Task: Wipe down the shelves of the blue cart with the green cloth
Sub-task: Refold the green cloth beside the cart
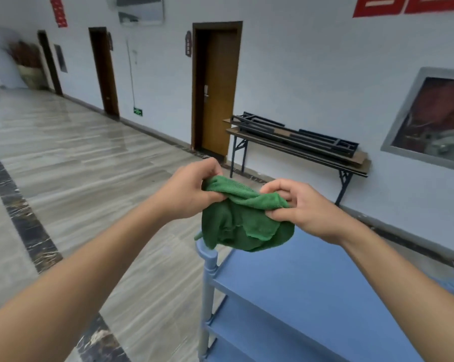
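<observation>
Left hand (188, 190): you pinch the green cloth (242, 222) at its 10 o'clock edge.
Right hand (303, 209): clamped at 2 o'clock.
Blue cart (312, 291): top shelf directly beneath the cloth.

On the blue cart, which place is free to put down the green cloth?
The top shelf lies bare from the corner post rightwards. Above its far end both hands, left hand and right hand, hold the green cloth.

Solid green terry cloth (242, 218); plain light-blue painted cart shelves (312, 291); grey streaked glossy floor (71, 158), dark marbled border strip (24, 212)
</observation>
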The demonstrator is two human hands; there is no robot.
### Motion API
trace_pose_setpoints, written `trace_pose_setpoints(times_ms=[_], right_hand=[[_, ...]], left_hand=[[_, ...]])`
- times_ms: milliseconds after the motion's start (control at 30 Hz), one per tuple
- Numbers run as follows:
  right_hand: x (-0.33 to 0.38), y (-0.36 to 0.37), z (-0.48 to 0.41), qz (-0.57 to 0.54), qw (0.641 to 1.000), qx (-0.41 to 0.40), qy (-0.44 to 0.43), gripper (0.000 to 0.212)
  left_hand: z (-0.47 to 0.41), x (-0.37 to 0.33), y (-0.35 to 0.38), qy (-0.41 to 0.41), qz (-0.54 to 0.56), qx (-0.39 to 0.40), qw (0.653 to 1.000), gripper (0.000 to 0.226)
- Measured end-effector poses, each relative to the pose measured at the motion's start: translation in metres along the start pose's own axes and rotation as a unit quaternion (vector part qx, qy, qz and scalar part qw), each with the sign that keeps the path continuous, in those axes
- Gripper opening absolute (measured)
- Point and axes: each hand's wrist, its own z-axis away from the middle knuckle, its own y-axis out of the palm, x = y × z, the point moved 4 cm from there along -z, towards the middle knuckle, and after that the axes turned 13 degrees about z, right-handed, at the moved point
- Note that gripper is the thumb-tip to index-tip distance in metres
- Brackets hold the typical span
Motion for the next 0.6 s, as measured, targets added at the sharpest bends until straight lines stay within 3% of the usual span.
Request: trace_pose_setpoints(times_ms=[100, 267, 500, 600], right_hand=[[0.0, -0.008, -0.005, -0.035, 0.997, 0.057, 0.032, 0.059], [-0.028, -0.012, -0.019, -0.107, 0.973, 0.202, 0.025, 0.055], [-0.093, -0.048, -0.072, -0.13, 0.966, 0.224, 0.014, 0.052], [-0.108, -0.07, -0.108, -0.127, 0.965, 0.229, -0.008, 0.058]], left_hand=[[-0.018, -0.006, 0.004, 0.012, 0.006, 0.009, 1.0, 0.032], [-0.041, 0.002, 0.018, -0.035, 0.075, 0.077, 0.994, 0.036], [-0.09, 0.028, 0.028, -0.156, 0.196, 0.185, 0.95, 0.038], [-0.126, 0.04, 0.037, -0.169, 0.236, 0.19, 0.938, 0.039]])
